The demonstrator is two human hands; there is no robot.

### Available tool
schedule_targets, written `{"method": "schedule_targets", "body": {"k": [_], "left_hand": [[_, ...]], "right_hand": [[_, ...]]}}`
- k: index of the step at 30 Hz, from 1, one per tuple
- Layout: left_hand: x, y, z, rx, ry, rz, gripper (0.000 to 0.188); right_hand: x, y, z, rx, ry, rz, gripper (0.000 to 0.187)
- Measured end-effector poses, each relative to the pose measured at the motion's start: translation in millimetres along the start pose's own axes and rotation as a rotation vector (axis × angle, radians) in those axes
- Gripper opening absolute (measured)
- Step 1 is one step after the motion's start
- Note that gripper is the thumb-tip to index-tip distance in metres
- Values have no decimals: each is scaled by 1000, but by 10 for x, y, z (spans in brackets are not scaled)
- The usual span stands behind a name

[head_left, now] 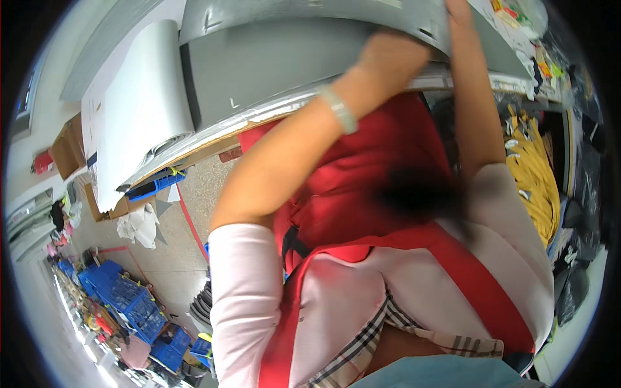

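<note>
My left hand [396,59], with a pale green bangle [337,110] at its wrist, is curled closed at the near edge of a grey sheet [310,14]. Motion blurs it, and whatever its fingers hold is hidden. A darker grey sheet [272,68] lies on the table beneath. My right hand [458,11] reaches to the top edge of the picture, over the right part of the upper sheet. Its fingers are cut off or smeared, so their grip does not show.
A roll of white sheet [145,97] hangs over the table's left end. Below it are cardboard boxes [68,145] and crumpled paper [139,225]. Blue crates [132,301] stand at lower left. Yellow cloth [533,171] lies at right. A blurred dark shape covers part of my red apron [362,174].
</note>
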State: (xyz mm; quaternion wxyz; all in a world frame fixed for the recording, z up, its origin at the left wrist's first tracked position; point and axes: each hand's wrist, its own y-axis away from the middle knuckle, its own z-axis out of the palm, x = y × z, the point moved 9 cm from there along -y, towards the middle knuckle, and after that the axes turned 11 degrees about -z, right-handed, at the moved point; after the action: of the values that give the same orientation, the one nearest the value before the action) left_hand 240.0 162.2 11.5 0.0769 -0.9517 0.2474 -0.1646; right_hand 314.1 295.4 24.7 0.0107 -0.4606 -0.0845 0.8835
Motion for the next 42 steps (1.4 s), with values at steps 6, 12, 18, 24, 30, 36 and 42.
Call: {"method": "schedule_targets", "body": {"k": [6,12,18,24,30,36,42], "left_hand": [[-147,-482,-27,108,42,-85,23],[-2889,258,-1212,522,115,-660,31],[-4952,3526,-3132,1199,484,-1074,25],[-5361,6051,-3046,912,17,-1722,44],[-5362,6755,-2031,841,-52,-1814,59],[-4801,6744,-2131,1042,-10,-1976,65],[-3610,4725,-2752,1202,262,-1030,31]], "right_hand": [[-514,116,-4,51,-19,-78,49],[-636,91,-242,112,80,-99,52],[-495,41,-406,19,163,-61,57],[-228,69,-271,-2,196,2,59],[117,189,-125,28,164,226,57],[425,-32,-77,-107,542,124,49],[480,-326,-323,-324,1076,-11,35]]}}
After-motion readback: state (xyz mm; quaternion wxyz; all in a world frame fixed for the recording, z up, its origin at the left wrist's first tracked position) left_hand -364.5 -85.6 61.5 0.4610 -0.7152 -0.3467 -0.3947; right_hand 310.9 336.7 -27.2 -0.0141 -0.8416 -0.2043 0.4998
